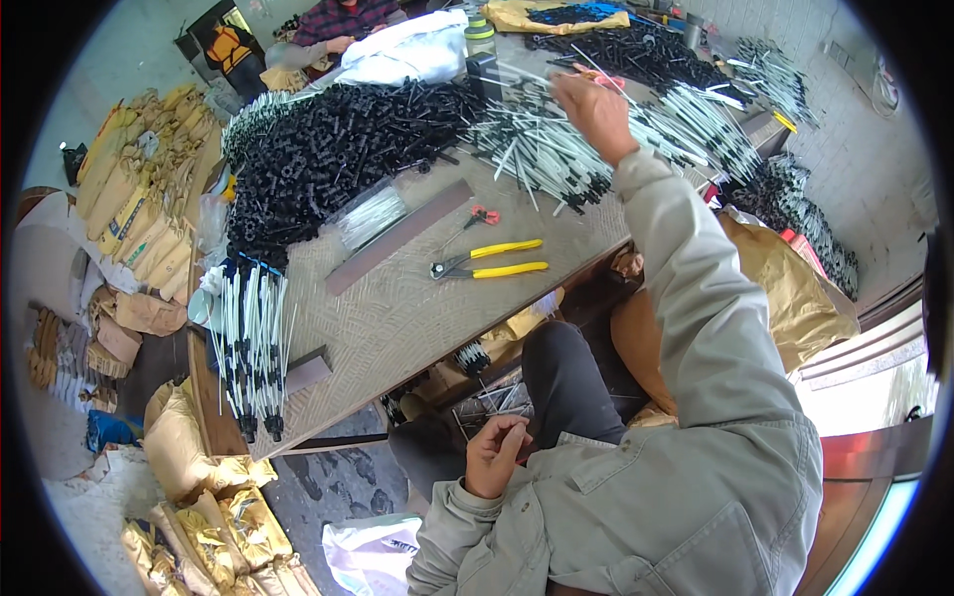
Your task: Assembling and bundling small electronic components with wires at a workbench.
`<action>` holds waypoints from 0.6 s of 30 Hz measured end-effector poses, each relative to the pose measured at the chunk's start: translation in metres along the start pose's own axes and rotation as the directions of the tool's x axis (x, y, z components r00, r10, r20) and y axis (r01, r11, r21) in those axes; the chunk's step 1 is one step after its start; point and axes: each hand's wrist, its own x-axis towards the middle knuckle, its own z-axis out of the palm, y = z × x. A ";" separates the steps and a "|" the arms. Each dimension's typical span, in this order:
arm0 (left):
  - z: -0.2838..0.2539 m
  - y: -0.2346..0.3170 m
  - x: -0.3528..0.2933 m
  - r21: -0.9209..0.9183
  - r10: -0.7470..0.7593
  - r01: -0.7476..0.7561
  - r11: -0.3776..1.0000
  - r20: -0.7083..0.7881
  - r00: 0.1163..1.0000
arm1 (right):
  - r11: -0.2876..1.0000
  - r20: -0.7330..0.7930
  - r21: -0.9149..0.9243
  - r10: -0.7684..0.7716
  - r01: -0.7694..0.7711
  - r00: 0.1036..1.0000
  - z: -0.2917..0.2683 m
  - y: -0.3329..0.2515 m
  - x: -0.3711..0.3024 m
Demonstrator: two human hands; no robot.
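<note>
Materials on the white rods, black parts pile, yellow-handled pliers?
White rods: likely plastic, smooth-looking, evenly pale; coated metal or fibre possible.
Black parts pile: probably moulded plastic, from the uniform black and slight sheen.
Pliers: grey head looks metal; bright yellow grips, plastic or rubber, can't tell which.

This is a workshop for handwork on small parts. Heaps of black parts (328, 159) and white rods (542, 154) spread over the large table (397, 323) across the middle of the frame, pliers (487, 271) lying on its worn top. Brown sacks (154, 194) stack up at left and lower left; a co-worker (343, 24) shows at the top edge.
</note>
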 end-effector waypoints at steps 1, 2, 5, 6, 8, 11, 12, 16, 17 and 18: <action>-0.001 -0.002 0.000 0.001 -0.003 0.003 1.000 0.008 1.000 | 0.998 -0.008 -0.032 -0.063 0.063 0.998 -0.004 0.005 0.010; -0.001 -0.007 0.001 0.023 0.030 -0.031 0.999 0.030 0.999 | 0.997 -0.008 -0.043 -0.058 0.058 0.998 -0.012 0.010 0.011; 0.000 -0.002 0.009 0.025 0.024 -0.025 0.999 0.056 0.998 | 0.967 0.044 -0.246 -0.056 0.065 0.997 -0.048 -0.005 0.021; 0.000 0.000 0.010 0.007 -0.031 0.030 1.000 0.067 0.997 | 0.966 0.055 -0.250 -0.055 0.067 0.997 -0.060 -0.015 0.011; 0.007 0.012 0.025 -0.032 0.075 -0.075 0.997 0.011 0.997 | 0.972 0.047 -0.154 -0.173 0.179 0.984 -0.088 -0.044 -0.014; 0.027 0.048 0.052 -0.062 0.328 -0.340 0.938 -0.151 0.933 | 0.956 -0.035 0.002 -0.294 0.294 0.955 -0.121 -0.109 -0.084; 0.029 0.057 0.058 -0.090 0.404 -0.425 0.901 -0.186 0.896 | 0.930 -0.062 0.153 -0.329 0.335 0.942 -0.129 -0.137 -0.099; 0.029 0.074 0.073 0.047 0.547 -0.576 0.816 -0.381 0.745 | 0.899 0.113 0.348 -0.320 0.264 0.941 -0.130 -0.202 -0.159; 0.028 0.076 0.072 0.056 0.544 -0.590 0.805 -0.465 0.698 | 0.891 0.148 0.378 -0.325 0.250 0.934 -0.127 -0.212 -0.171; 0.021 0.077 0.070 0.060 0.545 -0.589 0.806 -0.464 0.698 | 0.883 0.182 0.406 -0.330 0.235 0.926 -0.124 -0.217 -0.178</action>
